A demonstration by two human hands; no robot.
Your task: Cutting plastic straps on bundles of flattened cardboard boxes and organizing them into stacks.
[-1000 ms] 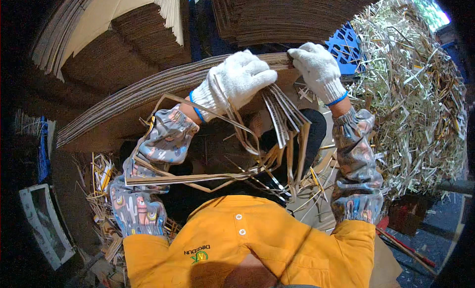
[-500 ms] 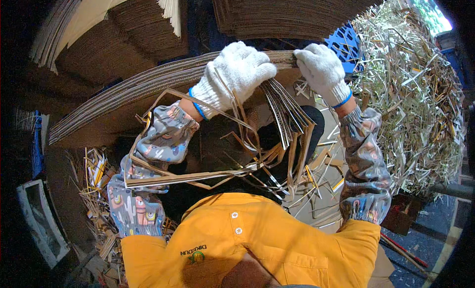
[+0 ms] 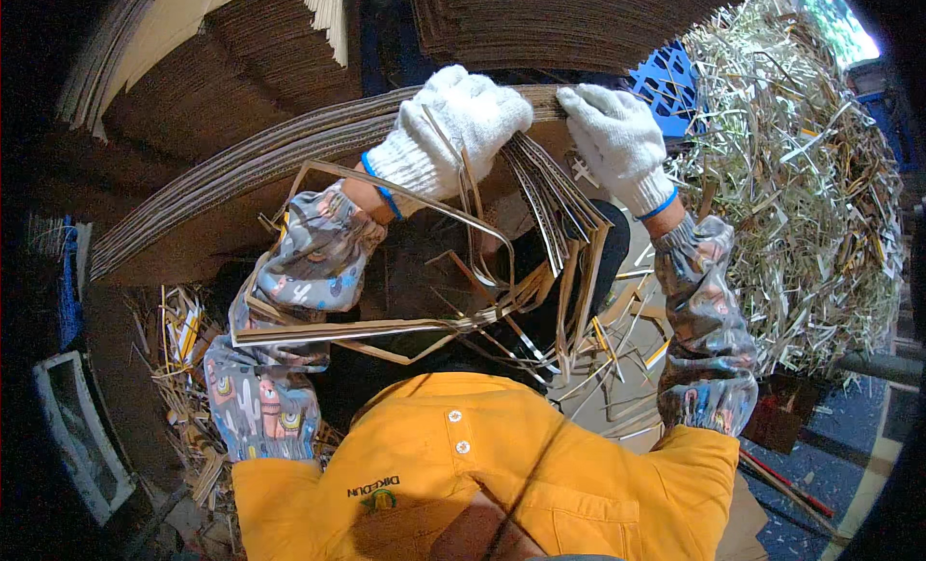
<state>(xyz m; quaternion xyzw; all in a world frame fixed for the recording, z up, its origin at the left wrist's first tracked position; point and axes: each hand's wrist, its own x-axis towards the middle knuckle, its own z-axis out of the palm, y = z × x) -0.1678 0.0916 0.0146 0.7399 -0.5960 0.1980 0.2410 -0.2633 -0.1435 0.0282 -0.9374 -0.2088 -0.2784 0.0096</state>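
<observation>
My left hand (image 3: 455, 132), in a white knit glove with a blue cuff edge, is closed at the upper edge of a bent stack of corrugated cardboard sheets (image 3: 260, 156). From under it hangs a bunch of thin cardboard strips (image 3: 555, 194), bent and tangled, reaching down before my shirt and across my left sleeve. My right hand (image 3: 612, 136), gloved the same way, has its fingers curled over the stack's right end. Its fingertips press on the sheets' edges; the thumb side is partly hidden. A short gap separates the two hands.
A tall heap of shredded strips (image 3: 791, 204) rises at the right, beside a blue plastic pallet (image 3: 666, 83). More cardboard stacks (image 3: 559, 26) stand at the back. Loose scraps (image 3: 198, 358) lie at the left and around my legs. A whitish frame (image 3: 85, 436) leans at the far left.
Both hands have shifted slightly left and away from me, and the strips hanging from my left hand moved along with it. Both hands keep their hold on the stack.
</observation>
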